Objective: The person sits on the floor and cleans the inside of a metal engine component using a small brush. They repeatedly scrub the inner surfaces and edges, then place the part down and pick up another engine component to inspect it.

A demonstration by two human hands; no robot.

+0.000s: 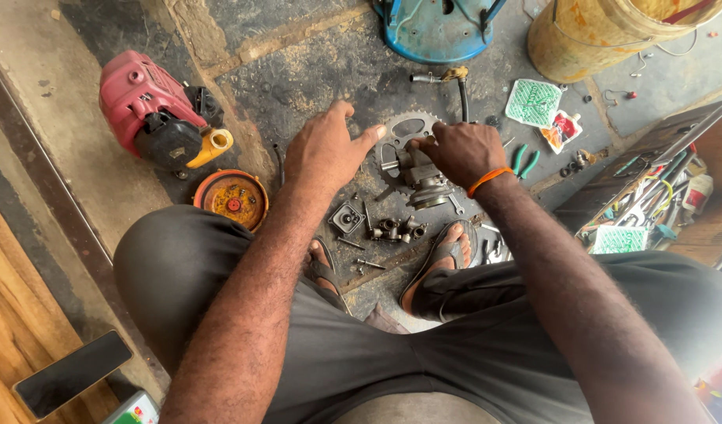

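Below, right hand (459, 151) gripping metal carburettor (424, 179), left hand (326, 148) spread over sprocket (408, 126)

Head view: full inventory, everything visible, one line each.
sprocket: 1, grey toothed disc, floor centre, under both hands
carburettor-like part: 1, grey metal, in the right hand's grip
small engine: 1, red and black with yellow spout, upper left
round cover: 1, orange, beside left knee
bolts and fittings: small cluster, dark metal, between the feet
pliers: 1, green handles, right of the hands
bucket: 1, yellow, top right
stool: 1, blue, top centre
toolbox: 1, open, mixed tools, right
phone: 1, black, bottom left
left hand: open, fingertips by sprocket
right hand: orange wristband, gripping metal part
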